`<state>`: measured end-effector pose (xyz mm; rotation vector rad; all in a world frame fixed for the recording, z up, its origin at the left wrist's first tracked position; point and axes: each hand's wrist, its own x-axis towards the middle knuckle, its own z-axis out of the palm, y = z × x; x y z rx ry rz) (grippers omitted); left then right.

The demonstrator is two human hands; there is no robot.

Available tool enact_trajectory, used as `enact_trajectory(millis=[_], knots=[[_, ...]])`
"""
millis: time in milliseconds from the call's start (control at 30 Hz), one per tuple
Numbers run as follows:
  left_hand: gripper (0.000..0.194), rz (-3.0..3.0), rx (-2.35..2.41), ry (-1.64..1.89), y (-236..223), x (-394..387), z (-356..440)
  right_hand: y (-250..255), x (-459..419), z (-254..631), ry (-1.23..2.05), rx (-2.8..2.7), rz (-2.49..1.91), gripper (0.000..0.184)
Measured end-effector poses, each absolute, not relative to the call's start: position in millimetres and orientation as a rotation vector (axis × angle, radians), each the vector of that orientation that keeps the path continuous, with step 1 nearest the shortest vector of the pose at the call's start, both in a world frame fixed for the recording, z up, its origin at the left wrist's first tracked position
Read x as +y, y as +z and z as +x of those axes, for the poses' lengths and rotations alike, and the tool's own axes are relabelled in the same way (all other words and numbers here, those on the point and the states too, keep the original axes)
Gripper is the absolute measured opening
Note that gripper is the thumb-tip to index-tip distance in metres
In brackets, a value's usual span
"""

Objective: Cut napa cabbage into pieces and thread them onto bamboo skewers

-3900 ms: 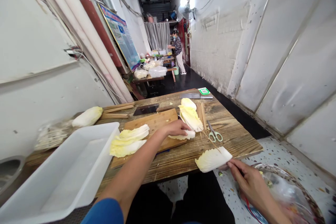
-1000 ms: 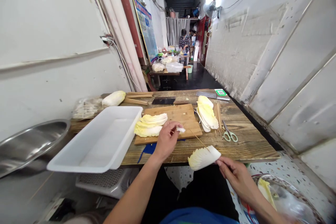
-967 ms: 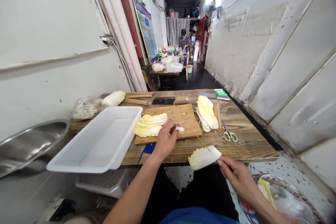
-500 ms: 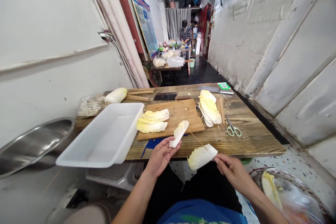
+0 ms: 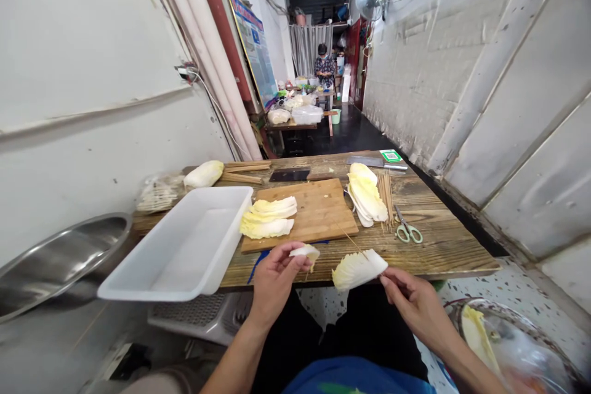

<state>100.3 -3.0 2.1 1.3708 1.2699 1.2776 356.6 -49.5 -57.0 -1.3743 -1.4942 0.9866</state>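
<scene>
My left hand is closed on a small napa cabbage leaf, which is curled over at the fingertips. My right hand pinches the end of a bamboo skewer at the table's front edge. A larger napa cabbage leaf is threaded on that skewer, whose thin tip sticks out up and left, apart from the small leaf. Beyond my left hand, several cabbage leaves lie on the wooden cutting board. More leaves are stacked right of the board, beside loose skewers.
A white plastic tub stands left, near a steel bowl. Scissors and a cleaver lie right. A whole cabbage rests at the back left. A lined bin stands lower right. Another person works far back.
My left hand has turned and drawn the small leaf down and left, folding it over. It is now away from the skewer's tip. My right hand has shifted slightly right with the skewered leaf.
</scene>
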Motion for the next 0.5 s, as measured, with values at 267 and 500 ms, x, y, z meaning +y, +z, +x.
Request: enact_trajectory(millis=[267,500], knots=[[0.019,1.98,1.339,1.214,15,-8,103,-40,-48,355,1.299,-1.261,-1.249,0.048],[0.025,1.653,1.311,1.251,4,-6,110,-26,-40,349,1.463,-1.039,-1.073,0.069]])
